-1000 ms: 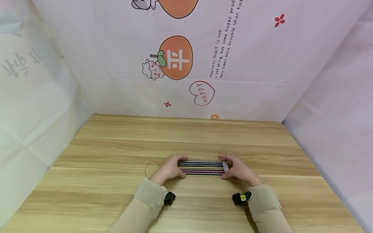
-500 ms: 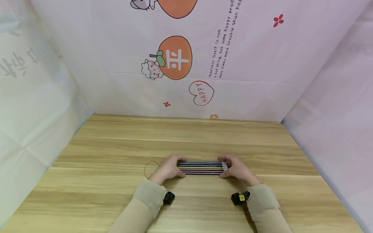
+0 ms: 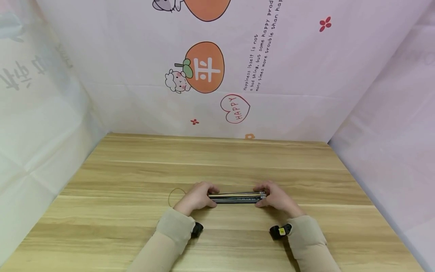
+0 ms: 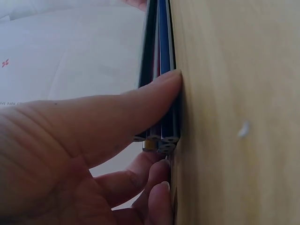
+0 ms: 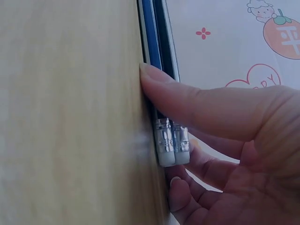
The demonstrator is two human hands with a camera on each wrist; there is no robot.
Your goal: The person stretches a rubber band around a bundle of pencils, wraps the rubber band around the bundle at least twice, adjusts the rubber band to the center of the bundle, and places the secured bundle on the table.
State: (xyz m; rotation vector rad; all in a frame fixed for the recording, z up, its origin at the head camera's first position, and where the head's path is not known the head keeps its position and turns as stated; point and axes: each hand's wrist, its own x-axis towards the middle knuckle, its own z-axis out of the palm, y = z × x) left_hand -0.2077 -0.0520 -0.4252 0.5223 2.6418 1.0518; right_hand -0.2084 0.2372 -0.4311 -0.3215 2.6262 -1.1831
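A bundle of several pencils point(image 3: 234, 198) lies sideways on the wooden table, stacked more than one layer deep. My left hand point(image 3: 198, 196) grips its left end, thumb on the near side and fingers on the far side. In the left wrist view, that thumb point(image 4: 140, 105) crosses dark and blue pencils point(image 4: 164, 42) whose flat ends show below it. At the right end, my right hand point(image 3: 276, 197) grips the pencils likewise. White erasers point(image 5: 174, 157) in silver ferrules poke out under the right thumb point(image 5: 187, 101) in the right wrist view.
A thin rubber band point(image 3: 170, 196) lies on the table point(image 3: 136, 226) just left of my left hand, partly hidden by it. Printed white cloth point(image 3: 289, 75) hangs behind the table and along both sides.
The pencils, lying side by side in a flat row earlier, are now squeezed into a narrower, piled bundle. The far-side fingers of both hands have drawn nearer to the thumbs.
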